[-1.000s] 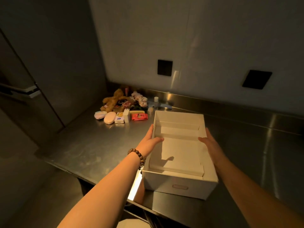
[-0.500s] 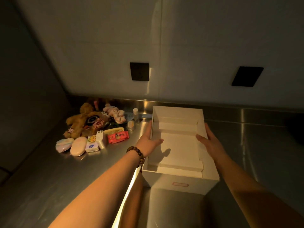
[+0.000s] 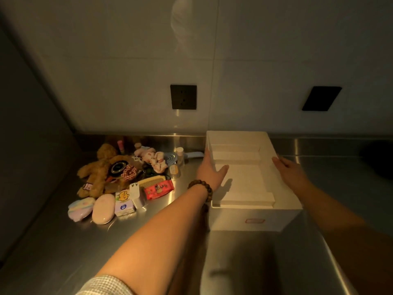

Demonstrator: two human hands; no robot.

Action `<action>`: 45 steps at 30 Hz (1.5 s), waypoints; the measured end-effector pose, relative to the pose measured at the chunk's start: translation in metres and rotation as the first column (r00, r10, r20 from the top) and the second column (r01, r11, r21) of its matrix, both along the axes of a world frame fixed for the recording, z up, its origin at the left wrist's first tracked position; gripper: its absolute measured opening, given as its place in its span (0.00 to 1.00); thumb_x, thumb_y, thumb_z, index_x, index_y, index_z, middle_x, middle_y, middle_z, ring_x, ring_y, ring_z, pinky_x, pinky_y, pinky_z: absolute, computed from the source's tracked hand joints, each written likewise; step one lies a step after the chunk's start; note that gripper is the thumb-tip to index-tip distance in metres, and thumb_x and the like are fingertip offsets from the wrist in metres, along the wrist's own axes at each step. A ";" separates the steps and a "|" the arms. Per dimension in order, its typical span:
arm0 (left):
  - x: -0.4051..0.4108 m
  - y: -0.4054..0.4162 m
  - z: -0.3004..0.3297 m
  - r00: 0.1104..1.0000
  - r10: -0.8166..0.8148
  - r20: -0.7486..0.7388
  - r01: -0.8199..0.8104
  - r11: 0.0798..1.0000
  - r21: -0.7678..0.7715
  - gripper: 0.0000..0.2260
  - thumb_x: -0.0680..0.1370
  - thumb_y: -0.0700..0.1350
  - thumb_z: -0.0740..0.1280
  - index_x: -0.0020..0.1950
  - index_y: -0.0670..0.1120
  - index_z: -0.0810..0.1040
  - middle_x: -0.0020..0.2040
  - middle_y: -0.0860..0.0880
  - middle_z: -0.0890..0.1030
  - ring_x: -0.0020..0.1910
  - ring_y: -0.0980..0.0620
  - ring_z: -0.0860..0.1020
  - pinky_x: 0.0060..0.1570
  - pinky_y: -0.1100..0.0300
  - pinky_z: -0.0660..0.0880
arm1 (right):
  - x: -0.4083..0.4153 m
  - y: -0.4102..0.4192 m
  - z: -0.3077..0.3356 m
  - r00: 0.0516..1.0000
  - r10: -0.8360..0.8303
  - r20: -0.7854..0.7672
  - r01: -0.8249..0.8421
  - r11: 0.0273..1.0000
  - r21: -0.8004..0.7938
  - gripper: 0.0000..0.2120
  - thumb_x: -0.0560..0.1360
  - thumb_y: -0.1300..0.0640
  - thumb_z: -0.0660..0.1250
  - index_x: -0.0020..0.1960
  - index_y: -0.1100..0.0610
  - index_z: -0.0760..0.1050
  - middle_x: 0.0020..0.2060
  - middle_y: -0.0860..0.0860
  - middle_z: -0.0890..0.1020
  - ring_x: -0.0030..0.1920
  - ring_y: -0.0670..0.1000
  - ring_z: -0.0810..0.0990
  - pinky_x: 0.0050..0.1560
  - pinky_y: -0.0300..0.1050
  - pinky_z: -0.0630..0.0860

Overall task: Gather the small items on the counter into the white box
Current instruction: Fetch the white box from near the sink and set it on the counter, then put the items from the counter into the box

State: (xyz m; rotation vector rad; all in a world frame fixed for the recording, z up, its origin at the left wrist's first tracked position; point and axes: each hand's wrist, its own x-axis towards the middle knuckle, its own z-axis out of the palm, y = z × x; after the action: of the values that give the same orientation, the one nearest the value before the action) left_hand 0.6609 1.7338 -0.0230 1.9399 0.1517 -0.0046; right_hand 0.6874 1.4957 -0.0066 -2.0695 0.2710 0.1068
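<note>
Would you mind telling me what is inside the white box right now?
The white box holds no items, only white cardboard flaps along its floor. The left hand has its thumb over the rim; its near wall hides the nearest strip of floor.

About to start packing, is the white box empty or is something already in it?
Empty: the white box shows only bare white floor and inner flaps.

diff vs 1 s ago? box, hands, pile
The white box has been pushed away from the counter's front edge; its far end now sits near the backsplash, beside the pile. Nothing was picked up or released: the left hand and right hand still grip its side walls. The pile, including the plush toy and red packet, looks unchanged, and the box is still empty.
</note>
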 end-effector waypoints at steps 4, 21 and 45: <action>-0.029 0.005 0.005 0.992 -0.068 0.108 0.045 0.978 0.204 0.49 0.65 0.72 0.65 0.76 0.51 0.47 0.77 0.49 0.51 0.75 0.50 0.53 0.71 0.54 0.53 | -0.052 0.007 0.009 0.999 -0.039 0.029 0.046 0.948 -0.315 0.40 0.74 0.34 0.60 0.77 0.55 0.56 0.73 0.58 0.66 0.70 0.61 0.68 0.68 0.57 0.67; -0.047 -0.015 -0.012 0.953 -0.293 0.074 0.243 0.888 0.390 0.64 0.55 0.72 0.71 0.75 0.51 0.33 0.76 0.53 0.34 0.75 0.53 0.41 0.71 0.58 0.44 | -0.112 0.018 0.009 0.995 0.097 0.014 -0.068 0.792 -0.606 0.54 0.64 0.31 0.70 0.77 0.55 0.47 0.73 0.54 0.61 0.72 0.55 0.63 0.69 0.59 0.68; -0.110 0.146 -0.014 0.970 -0.150 0.192 -0.020 0.736 0.677 0.41 0.72 0.66 0.62 0.77 0.48 0.50 0.76 0.47 0.58 0.74 0.49 0.56 0.72 0.51 0.57 | -0.135 0.184 0.000 0.879 0.437 0.191 -0.268 0.784 -0.560 0.35 0.77 0.45 0.63 0.78 0.55 0.53 0.77 0.51 0.58 0.76 0.50 0.58 0.74 0.44 0.55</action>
State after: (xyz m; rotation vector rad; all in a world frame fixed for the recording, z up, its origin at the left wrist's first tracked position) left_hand 0.5514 1.8799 -0.0368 2.6630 -0.0957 0.2709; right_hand 0.5527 1.6795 -0.0065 -2.6205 -0.3399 -0.0780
